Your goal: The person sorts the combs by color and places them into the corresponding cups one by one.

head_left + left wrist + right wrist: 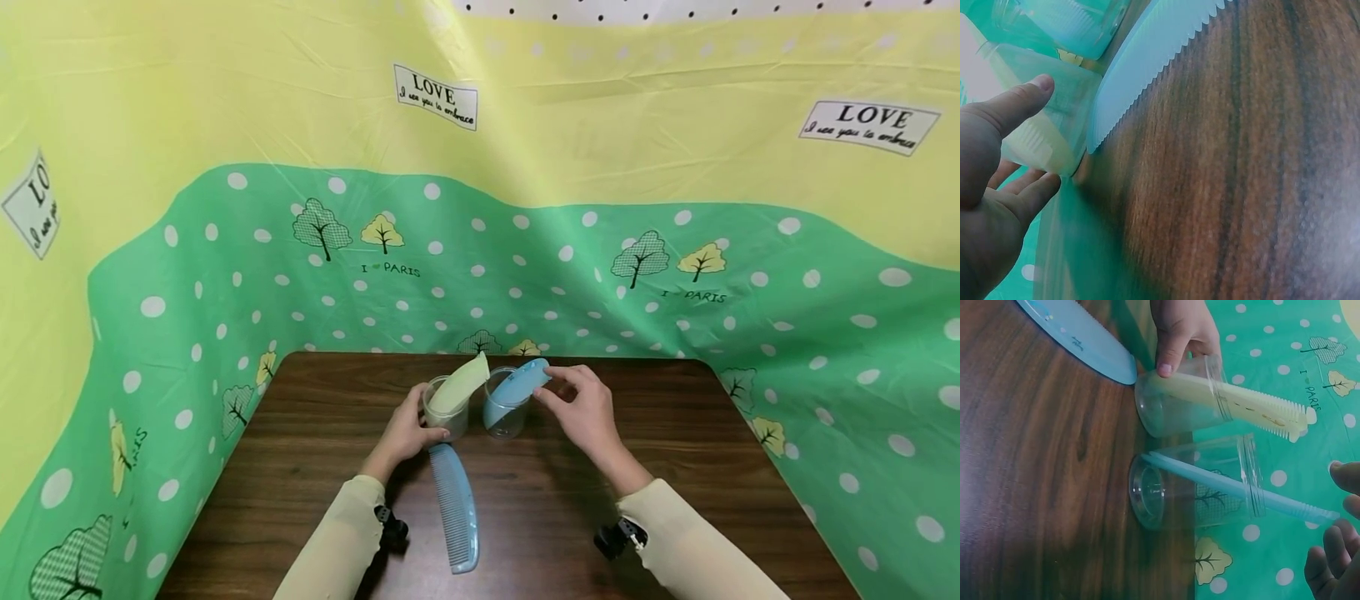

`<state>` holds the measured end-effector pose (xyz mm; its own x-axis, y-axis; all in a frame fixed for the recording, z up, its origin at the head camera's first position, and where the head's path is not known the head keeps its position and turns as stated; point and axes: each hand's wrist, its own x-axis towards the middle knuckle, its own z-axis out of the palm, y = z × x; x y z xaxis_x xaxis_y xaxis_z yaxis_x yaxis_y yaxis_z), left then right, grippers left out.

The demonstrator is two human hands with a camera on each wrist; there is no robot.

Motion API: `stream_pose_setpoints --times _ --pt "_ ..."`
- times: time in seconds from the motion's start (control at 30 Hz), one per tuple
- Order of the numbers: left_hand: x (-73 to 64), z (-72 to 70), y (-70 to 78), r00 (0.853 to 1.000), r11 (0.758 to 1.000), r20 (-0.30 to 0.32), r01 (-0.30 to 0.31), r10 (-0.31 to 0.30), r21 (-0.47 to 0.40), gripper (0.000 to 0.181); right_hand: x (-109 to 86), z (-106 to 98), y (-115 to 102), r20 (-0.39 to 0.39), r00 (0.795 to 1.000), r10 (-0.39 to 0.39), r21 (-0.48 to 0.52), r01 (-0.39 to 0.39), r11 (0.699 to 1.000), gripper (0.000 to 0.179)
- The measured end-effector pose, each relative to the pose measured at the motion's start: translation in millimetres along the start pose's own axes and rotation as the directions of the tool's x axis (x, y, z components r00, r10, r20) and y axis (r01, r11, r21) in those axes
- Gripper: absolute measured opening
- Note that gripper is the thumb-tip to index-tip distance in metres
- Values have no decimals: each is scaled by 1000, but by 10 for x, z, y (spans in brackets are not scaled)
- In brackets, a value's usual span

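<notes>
My left hand (405,432) grips a clear plastic cup (1079,81), its thumb on the near side and its fingers round the other. A pale yellow comb (459,387) leans in that cup, sticking out over the rim. Beside it stands a second clear cup (1210,500) with a light blue comb (517,390) slanting out to the right. Around the upper end of this comb, my right hand (585,406) has its thumb and fingers spread; the right wrist view shows a gap between thumb and comb. The cup bottoms rest on the table.
A larger blue comb (456,510) lies flat on the dark wooden table (555,517), one end close to the left cup. Behind the table's far edge hangs a green and yellow printed cloth (525,275), which also runs along both sides.
</notes>
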<state>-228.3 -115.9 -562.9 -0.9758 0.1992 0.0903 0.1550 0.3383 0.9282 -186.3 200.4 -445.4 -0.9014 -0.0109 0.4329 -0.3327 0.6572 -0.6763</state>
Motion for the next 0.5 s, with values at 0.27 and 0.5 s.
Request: stream_pose_setpoints --times 0.27,0.5 --pt "4 -2 -18 1000 1000 3 -11 11 -11 92 -125 3 29 -1 1000 5 9 -5 1000 37" --pt "1 -9 -25 1000 1000 19 -14 14 12 92 -273 55 63 10 1000 6 7 -6 1000 36"
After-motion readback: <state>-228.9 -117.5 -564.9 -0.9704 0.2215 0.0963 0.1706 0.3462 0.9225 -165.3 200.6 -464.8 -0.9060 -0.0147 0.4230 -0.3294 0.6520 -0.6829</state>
